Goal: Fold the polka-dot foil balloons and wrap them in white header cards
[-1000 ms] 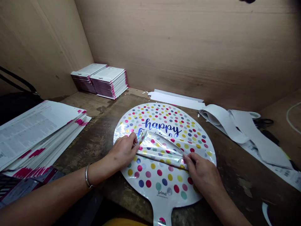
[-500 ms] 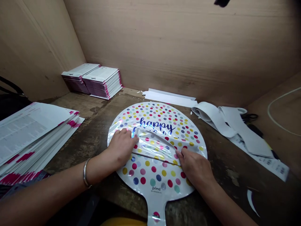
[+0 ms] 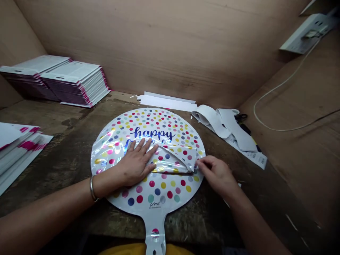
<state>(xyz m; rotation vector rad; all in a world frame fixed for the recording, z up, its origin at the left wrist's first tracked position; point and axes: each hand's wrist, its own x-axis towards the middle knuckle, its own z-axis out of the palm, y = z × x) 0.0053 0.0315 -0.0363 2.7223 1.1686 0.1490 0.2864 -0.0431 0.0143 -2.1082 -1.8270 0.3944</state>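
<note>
A flat, round foil balloon with coloured dots lies on the table, its neck pointing toward me. Blue lettering reads "happy", and a second line below it is partly covered. Across its middle runs a folded layer of the same dotted foil; whether this belongs to the same balloon, I cannot tell. My left hand rests flat on the left part of this fold, fingers spread. At the fold's right end, my right hand has thumb and forefinger pinched at the foil's edge.
Stacks of white and pink cards stand at the back left, with another pile nearer on the left. White paper strips lie along the back wall. A curled label strip and scissors are at right, below a corded socket.
The view has swung right, bringing the socket into sight. My left hand has gone from gripping the fold to lying flat on it. My right hand has shifted to the fold's right end.
</note>
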